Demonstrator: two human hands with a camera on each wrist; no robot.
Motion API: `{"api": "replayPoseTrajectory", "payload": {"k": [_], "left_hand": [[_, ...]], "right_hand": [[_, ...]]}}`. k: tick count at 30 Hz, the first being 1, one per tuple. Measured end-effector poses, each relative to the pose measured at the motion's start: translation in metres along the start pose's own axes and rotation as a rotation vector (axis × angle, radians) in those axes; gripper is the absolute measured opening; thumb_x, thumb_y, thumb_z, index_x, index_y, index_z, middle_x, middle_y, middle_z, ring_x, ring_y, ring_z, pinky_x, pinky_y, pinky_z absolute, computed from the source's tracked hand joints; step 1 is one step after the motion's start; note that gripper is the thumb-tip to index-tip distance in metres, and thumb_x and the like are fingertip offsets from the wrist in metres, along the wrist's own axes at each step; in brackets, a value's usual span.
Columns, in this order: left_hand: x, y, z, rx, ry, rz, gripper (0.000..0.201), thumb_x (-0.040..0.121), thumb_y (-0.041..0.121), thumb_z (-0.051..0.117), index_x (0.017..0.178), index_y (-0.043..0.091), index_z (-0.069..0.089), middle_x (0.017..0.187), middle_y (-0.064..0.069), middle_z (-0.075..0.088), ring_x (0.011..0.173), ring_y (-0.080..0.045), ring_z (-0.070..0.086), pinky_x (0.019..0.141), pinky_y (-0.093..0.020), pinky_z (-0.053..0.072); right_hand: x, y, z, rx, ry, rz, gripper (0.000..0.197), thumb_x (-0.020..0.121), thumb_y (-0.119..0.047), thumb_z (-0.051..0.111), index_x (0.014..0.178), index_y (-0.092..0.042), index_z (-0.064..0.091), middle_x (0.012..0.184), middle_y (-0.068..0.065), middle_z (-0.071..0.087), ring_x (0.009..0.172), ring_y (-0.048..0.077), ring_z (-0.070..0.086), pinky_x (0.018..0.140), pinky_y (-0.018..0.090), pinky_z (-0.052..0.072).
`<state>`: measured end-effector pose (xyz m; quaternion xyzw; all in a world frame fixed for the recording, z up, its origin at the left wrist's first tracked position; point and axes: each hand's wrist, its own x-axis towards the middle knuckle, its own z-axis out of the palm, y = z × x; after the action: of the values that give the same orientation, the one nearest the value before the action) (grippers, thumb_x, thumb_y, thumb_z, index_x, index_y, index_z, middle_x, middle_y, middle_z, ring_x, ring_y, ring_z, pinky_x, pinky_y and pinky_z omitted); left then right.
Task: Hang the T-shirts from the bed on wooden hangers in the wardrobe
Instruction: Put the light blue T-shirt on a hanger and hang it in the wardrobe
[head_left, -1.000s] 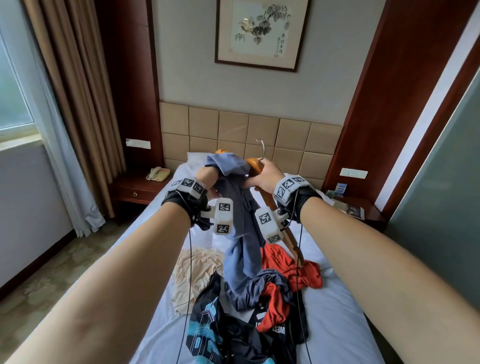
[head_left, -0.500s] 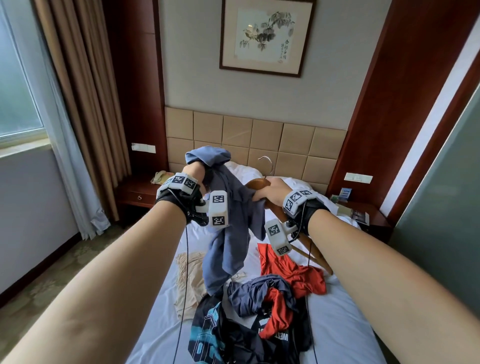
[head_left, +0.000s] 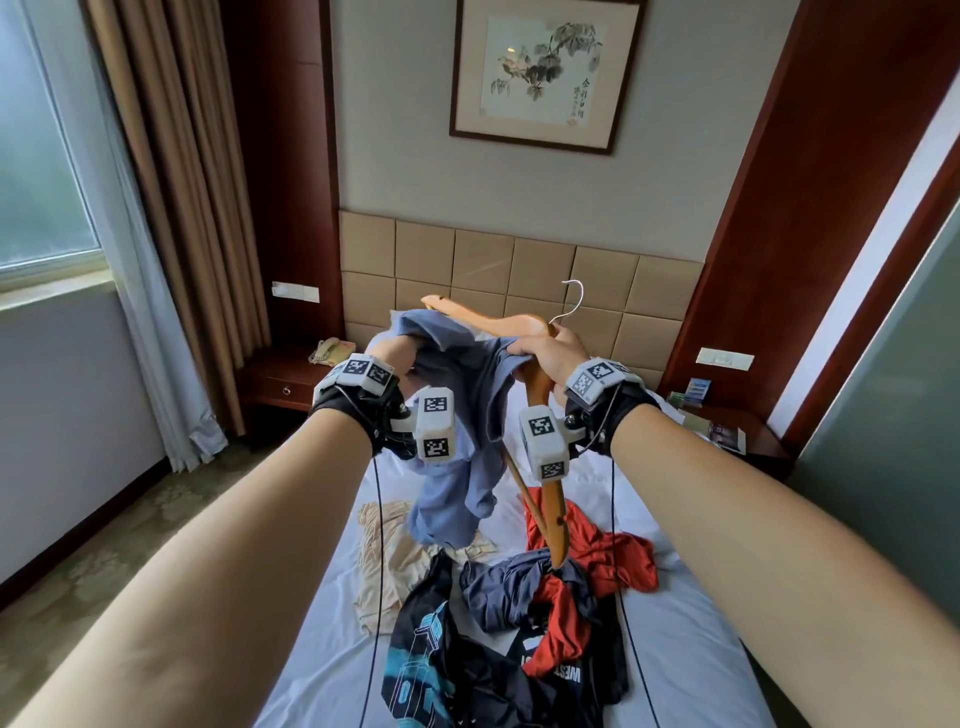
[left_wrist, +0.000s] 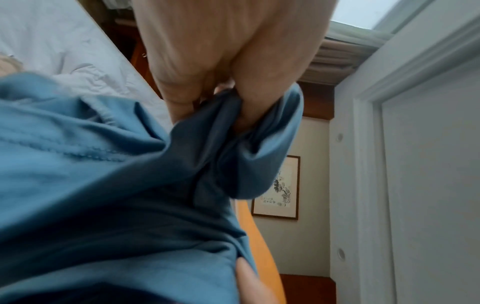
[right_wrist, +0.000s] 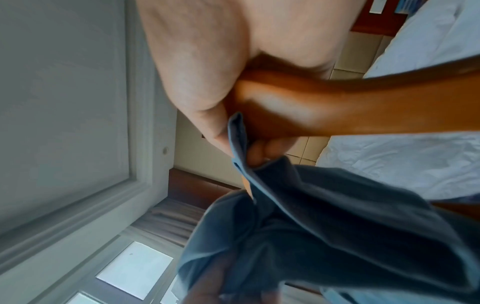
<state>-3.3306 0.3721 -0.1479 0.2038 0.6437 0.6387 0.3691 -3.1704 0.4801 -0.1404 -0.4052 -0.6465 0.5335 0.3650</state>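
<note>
So, my left hand (head_left: 397, 353) grips blue shirt (head_left: 457, 441); right hand (head_left: 545, 351) clamps hanger (head_left: 540, 384) plus collar edge. Shirt half on, I judge. Pile (head_left: 519, 623) below hanger unhung; wardrobe unseen.

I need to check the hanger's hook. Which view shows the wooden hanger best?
The head view: the whole wooden hanger, hook included, in the right hand. The right wrist view shows one blurred arm, the left wrist view only an orange sliver.

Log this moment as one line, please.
stage: dressing wooden hanger | left hand: grips blue T-shirt | right hand: holds hanger and shirt edge | other shirts on bed
</note>
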Motion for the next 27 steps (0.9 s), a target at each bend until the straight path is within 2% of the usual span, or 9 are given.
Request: {"api": "replayPoseTrajectory", "payload": {"k": [3, 7, 10, 13, 16, 19, 22, 24, 27], "left_hand": [[0.009, 0.000, 0.000, 0.034, -0.083, -0.022, 0.009, 0.095, 0.008, 0.060, 0.101, 0.002, 0.057, 0.082, -0.012, 0.058, 0.057, -0.017, 0.065, 0.051, -0.026, 0.057], [0.012, -0.007, 0.002, 0.322, -0.147, -0.063, 0.044, 0.087, 0.024, 0.073, 0.119, 0.000, 0.052, 0.104, -0.019, 0.059, 0.107, -0.033, 0.061, 0.098, -0.044, 0.051], [0.010, -0.018, 0.003, 0.602, -0.195, -0.079, 0.058, 0.083, 0.037, 0.077, 0.121, 0.000, 0.053, 0.107, -0.015, 0.055, 0.096, -0.031, 0.060, 0.082, -0.039, 0.056], [0.007, -0.030, 0.010, 0.753, -0.263, -0.107, 0.046, 0.085, 0.038, 0.074, 0.108, 0.009, 0.047, 0.093, -0.011, 0.051, 0.081, -0.029, 0.058, 0.062, -0.038, 0.054], [0.016, -0.040, 0.013, 0.757, -0.120, -0.039, 0.045, 0.085, 0.036, 0.072, 0.108, 0.001, 0.055, 0.078, -0.014, 0.058, 0.084, -0.032, 0.065, 0.079, -0.045, 0.058], [0.022, -0.043, 0.015, 0.674, -0.038, -0.019, 0.039, 0.087, 0.033, 0.071, 0.103, 0.000, 0.059, 0.085, -0.014, 0.060, 0.086, -0.032, 0.064, 0.082, -0.038, 0.056], [0.025, -0.044, 0.019, 0.556, -0.153, -0.084, 0.022, 0.089, 0.023, 0.067, 0.094, 0.003, 0.059, 0.092, -0.014, 0.063, 0.080, -0.026, 0.061, 0.088, -0.038, 0.052], [0.025, -0.045, 0.021, 0.572, -0.281, -0.101, 0.018, 0.085, 0.013, 0.070, 0.100, 0.007, 0.063, 0.106, -0.011, 0.067, 0.093, -0.021, 0.064, 0.098, -0.047, 0.051], [0.024, -0.049, 0.026, 0.824, -0.356, -0.023, 0.021, 0.080, 0.011, 0.076, 0.099, 0.013, 0.068, 0.115, -0.010, 0.065, 0.109, -0.025, 0.063, 0.089, -0.046, 0.058]], "right_hand": [[0.014, 0.005, 0.006, 0.058, 0.008, -0.031, 0.034, 0.050, -0.013, 0.076, 0.082, -0.014, 0.065, 0.091, 0.018, 0.073, 0.093, 0.041, 0.071, 0.086, 0.058, 0.057], [0.005, -0.005, 0.014, 0.087, 0.075, -0.067, 0.036, 0.061, -0.010, 0.077, 0.094, -0.014, 0.062, 0.103, 0.016, 0.071, 0.096, 0.034, 0.070, 0.090, 0.053, 0.057], [-0.001, -0.012, 0.016, 0.082, 0.113, -0.062, 0.034, 0.073, -0.007, 0.077, 0.104, -0.008, 0.061, 0.106, 0.014, 0.070, 0.098, 0.031, 0.069, 0.091, 0.047, 0.057], [-0.002, -0.015, 0.016, 0.071, 0.133, -0.081, 0.034, 0.075, -0.007, 0.076, 0.105, -0.008, 0.061, 0.106, 0.013, 0.070, 0.097, 0.030, 0.069, 0.090, 0.045, 0.057], [0.001, -0.015, 0.015, 0.057, 0.157, -0.083, 0.032, 0.077, -0.009, 0.075, 0.103, -0.011, 0.058, 0.105, 0.011, 0.069, 0.096, 0.028, 0.069, 0.090, 0.045, 0.057], [0.004, -0.016, 0.012, 0.045, 0.190, -0.078, 0.040, 0.076, -0.014, 0.075, 0.112, -0.008, 0.059, 0.105, 0.012, 0.069, 0.093, 0.027, 0.070, 0.089, 0.046, 0.058], [0.007, -0.016, 0.009, 0.043, 0.206, -0.071, 0.037, 0.080, -0.013, 0.074, 0.113, -0.008, 0.058, 0.107, 0.012, 0.069, 0.093, 0.027, 0.069, 0.089, 0.043, 0.058], [0.009, -0.016, 0.006, 0.058, 0.229, -0.077, 0.037, 0.081, -0.011, 0.073, 0.115, -0.007, 0.058, 0.109, 0.012, 0.068, 0.094, 0.026, 0.068, 0.087, 0.041, 0.057], [0.012, -0.013, 0.004, 0.067, 0.264, -0.075, 0.044, 0.080, -0.012, 0.073, 0.121, -0.003, 0.058, 0.109, 0.014, 0.068, 0.089, 0.026, 0.067, 0.078, 0.037, 0.055]]}}
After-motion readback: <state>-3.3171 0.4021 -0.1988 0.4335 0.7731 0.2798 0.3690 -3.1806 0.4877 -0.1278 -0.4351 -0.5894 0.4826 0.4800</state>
